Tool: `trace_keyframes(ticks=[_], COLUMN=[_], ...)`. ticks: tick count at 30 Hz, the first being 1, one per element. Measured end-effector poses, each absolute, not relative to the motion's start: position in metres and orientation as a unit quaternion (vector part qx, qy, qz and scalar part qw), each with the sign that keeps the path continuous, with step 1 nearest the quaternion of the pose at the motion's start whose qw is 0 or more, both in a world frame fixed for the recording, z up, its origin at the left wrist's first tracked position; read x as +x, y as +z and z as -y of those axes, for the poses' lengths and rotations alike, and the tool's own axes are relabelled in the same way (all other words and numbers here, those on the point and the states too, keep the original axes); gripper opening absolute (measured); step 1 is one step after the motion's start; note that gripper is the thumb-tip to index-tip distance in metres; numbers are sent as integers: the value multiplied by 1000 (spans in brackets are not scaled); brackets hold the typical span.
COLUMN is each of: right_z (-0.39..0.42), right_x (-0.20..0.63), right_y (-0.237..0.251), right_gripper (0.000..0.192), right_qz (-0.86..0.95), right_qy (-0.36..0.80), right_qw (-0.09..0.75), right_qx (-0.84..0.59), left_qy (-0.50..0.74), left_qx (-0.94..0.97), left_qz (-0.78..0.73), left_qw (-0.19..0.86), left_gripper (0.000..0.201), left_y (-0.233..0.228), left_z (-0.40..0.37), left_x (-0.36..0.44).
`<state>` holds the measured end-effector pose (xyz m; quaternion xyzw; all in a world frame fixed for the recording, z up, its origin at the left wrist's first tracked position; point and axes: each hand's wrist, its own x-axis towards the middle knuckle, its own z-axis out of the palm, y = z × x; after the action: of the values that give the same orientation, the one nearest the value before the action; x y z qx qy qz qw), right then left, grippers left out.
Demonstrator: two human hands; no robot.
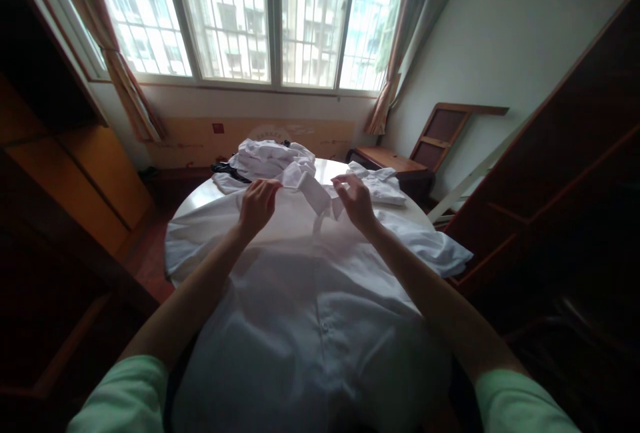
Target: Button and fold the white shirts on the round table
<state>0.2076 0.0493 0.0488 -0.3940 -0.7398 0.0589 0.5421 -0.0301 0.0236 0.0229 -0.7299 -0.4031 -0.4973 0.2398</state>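
Observation:
A white button-up shirt (310, 300) lies spread front-up over a round white table (200, 200), its hem hanging toward me. My left hand (257, 206) pinches the left side of the shirt collar (313, 190). On the right side, my right hand (356, 200) grips the same collar with thumb and fingers. One sleeve trails off to the right edge of the table.
A pile of white clothes (270, 156) with a dark item sits at the table's far side, and a folded white garment (383, 186) lies at the right. A wooden chair (420, 146) stands beyond; dark cabinets flank both sides. A barred window is ahead.

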Motion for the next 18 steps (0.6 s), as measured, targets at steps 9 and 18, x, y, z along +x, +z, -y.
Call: trace_keyframes(ticks=[9,18], right_z=[-91,-71], right_x=[162,168], right_y=[87,89], right_gripper=[40,30], right_qz=[758,662], right_qy=[361,273], right_qw=[421,621], right_qx=[-344,-319], left_qy=[-427,-493], left_qx=[-767,-702], left_qz=[424,490], left_qw=[224,152], left_gripper=[18,33], left_y=[49,65], left_z=[-14,-6], left_x=[-30,-47])
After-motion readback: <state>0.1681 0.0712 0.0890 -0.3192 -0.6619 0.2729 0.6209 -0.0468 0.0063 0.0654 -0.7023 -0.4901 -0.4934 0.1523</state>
